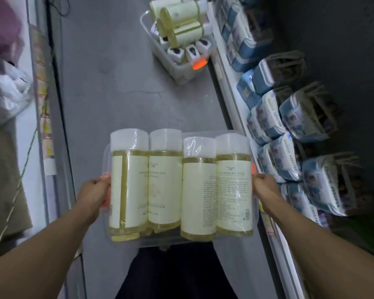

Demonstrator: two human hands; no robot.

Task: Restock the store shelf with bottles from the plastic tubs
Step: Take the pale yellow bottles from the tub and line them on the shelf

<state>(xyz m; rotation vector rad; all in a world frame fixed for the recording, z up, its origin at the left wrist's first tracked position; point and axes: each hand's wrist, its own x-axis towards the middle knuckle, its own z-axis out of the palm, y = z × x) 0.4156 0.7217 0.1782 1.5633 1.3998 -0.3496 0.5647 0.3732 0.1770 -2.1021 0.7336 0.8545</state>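
I carry a clear plastic tub [254, 223] in front of me above the grey aisle floor. Several tall yellow bottles [164, 182] with white caps lie side by side on top of it, wrapped in clear film. My left hand [95, 192] grips the tub's left orange handle. My right hand [265, 187] grips the right orange handle. A second clear tub [173, 67] stands on the floor farther ahead, holding more yellow bottles [181, 20] laid on top of white bottles.
A store shelf [242, 117] runs along the right, packed with blue and white wrapped packs [289, 134]. On the left stand a white shelf edge with price labels [45, 117] and a plastic bag [7, 91]. Grey floor lies between the tubs.
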